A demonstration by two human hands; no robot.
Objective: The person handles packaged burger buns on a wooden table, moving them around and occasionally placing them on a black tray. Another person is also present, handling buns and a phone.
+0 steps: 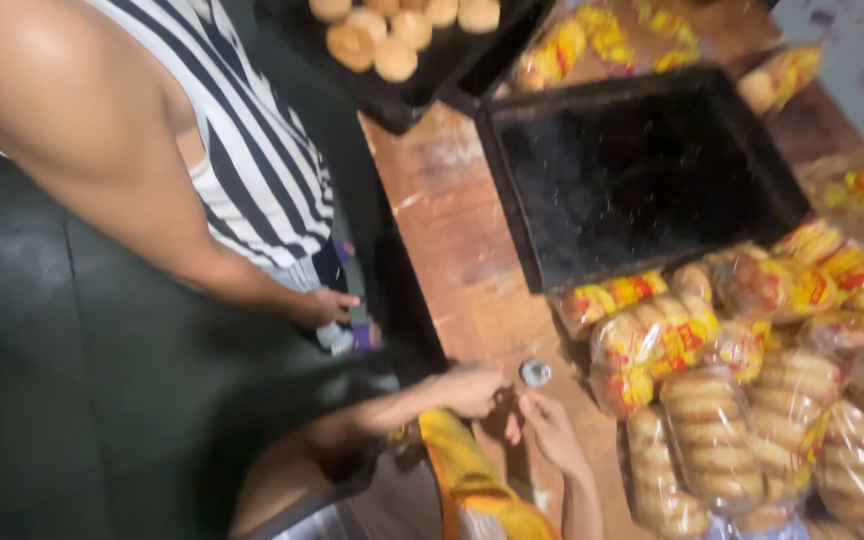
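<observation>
We see our left hand [472, 390] and right hand [550, 425] meeting at the near edge of the worn brown wooden table [452, 230], fingers curled around something too blurred to name — grip uncertain. Just beside them lies a small round grey metal disc [535, 373], flat, with no long axis. It looks light, stiff and smooth — best pinched by its rim. Bagged bread rolls [712, 440] lie near.

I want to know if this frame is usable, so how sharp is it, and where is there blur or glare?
Head view: soft motion blur throughout, so the bagged buns and both hands, left hand and right hand, lack crisp edges; warm light with glare on the co-worker's arm; the empty black tray and the left side are deep in shadow.
</observation>
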